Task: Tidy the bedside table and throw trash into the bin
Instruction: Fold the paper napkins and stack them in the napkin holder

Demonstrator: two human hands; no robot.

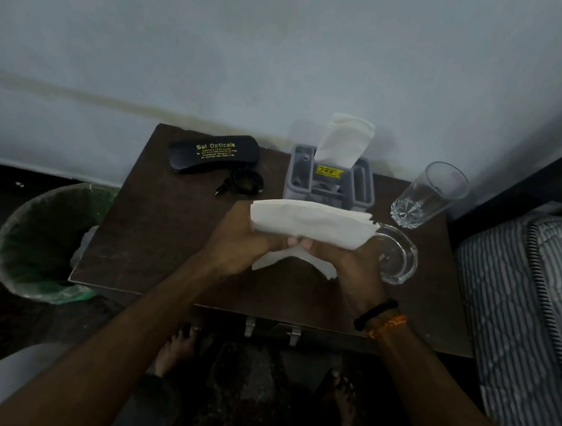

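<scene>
1. Bin (37, 242) with a green liner stands on the floor at far left, just beside the desk (155, 235) edge, mouth open.
2. Spectacle case (211, 153) and a coiled black cable (243, 184) lie at the far left of the desk; leave them be.
3. Left hand (240, 239) is closed on the left end of a folded white tissue stack (309, 225), thumb underneath.
4. Right hand (346, 262) pinches the right end likewise; both hands meet near the middle, above the desk.
5. Grey holder (331, 180) with upright tissues sits just behind: square the edges first, then slide the stack in, I judge.
6. Glass ashtray (398, 257) and tumbler (427, 195) stand close at right; keep elbows clear of them.
</scene>
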